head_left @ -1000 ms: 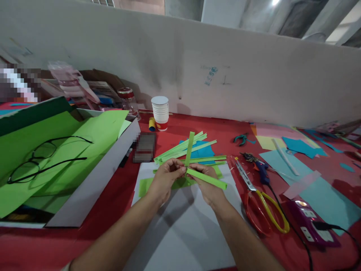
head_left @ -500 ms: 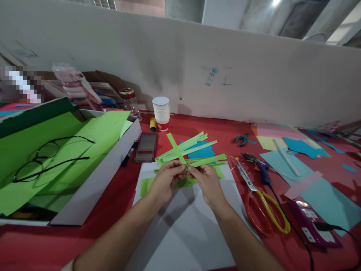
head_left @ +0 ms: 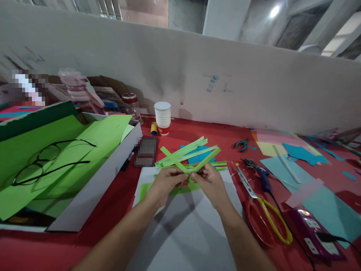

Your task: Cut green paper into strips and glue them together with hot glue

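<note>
My left hand [head_left: 170, 180] pinches a light green paper strip [head_left: 172, 158] that slants up and to the left. Close beside it, my right hand [head_left: 207, 180] grips another green strip end [head_left: 207, 159], slanting up and to the right. The two make a V, and the fingertips hide whether they are one folded strip or two. Below the hands a wider green paper piece [head_left: 145, 189] lies on a white sheet [head_left: 194, 226]. Just beyond, several loose green strips [head_left: 186, 148] overlap a blue paper piece [head_left: 201, 154].
To the right lie scissors with red and yellow handles [head_left: 262, 207], a blue glue gun [head_left: 263, 180], small pliers [head_left: 241, 145] and a purple power strip [head_left: 318, 237]. At left, a box [head_left: 93, 192] holds green sheets and glasses [head_left: 42, 158]. Paper cups [head_left: 163, 117] stand behind.
The right-hand strip end has swung from nearly level to a steep slant. The left one leans further left. Both hands stay close together, and the camera view has tipped slightly upward.
</note>
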Demonstrator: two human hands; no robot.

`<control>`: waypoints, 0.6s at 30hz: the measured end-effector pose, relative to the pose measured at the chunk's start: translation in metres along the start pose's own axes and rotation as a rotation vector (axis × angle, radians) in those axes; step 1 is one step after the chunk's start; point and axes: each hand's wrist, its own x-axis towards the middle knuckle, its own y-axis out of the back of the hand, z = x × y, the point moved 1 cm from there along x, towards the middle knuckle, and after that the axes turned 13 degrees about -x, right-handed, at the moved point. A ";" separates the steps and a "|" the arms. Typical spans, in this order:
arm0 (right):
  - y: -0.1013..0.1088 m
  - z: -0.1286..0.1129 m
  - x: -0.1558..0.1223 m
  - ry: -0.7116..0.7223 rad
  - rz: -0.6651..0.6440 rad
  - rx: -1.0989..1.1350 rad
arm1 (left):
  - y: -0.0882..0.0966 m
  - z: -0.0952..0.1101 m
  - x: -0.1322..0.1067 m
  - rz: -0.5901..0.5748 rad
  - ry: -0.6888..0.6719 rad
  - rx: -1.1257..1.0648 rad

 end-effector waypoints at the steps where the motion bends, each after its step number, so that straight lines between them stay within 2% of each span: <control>1: 0.001 0.000 0.000 0.012 -0.003 -0.018 | 0.000 0.001 0.000 0.004 -0.005 0.022; 4: -0.002 0.000 0.000 0.011 -0.005 0.014 | -0.002 0.000 0.000 0.016 -0.064 0.050; 7: -0.009 -0.001 -0.002 -0.036 0.020 0.107 | -0.003 -0.003 0.000 0.077 -0.132 0.002; 10: -0.014 0.000 -0.003 -0.061 0.016 0.150 | -0.004 -0.006 0.000 0.126 -0.112 -0.073; 13: -0.014 0.001 -0.004 -0.060 0.015 0.144 | -0.005 -0.007 -0.001 0.104 -0.061 -0.101; 18: -0.012 -0.004 -0.005 -0.122 0.010 0.196 | -0.007 -0.006 -0.002 0.072 -0.075 -0.106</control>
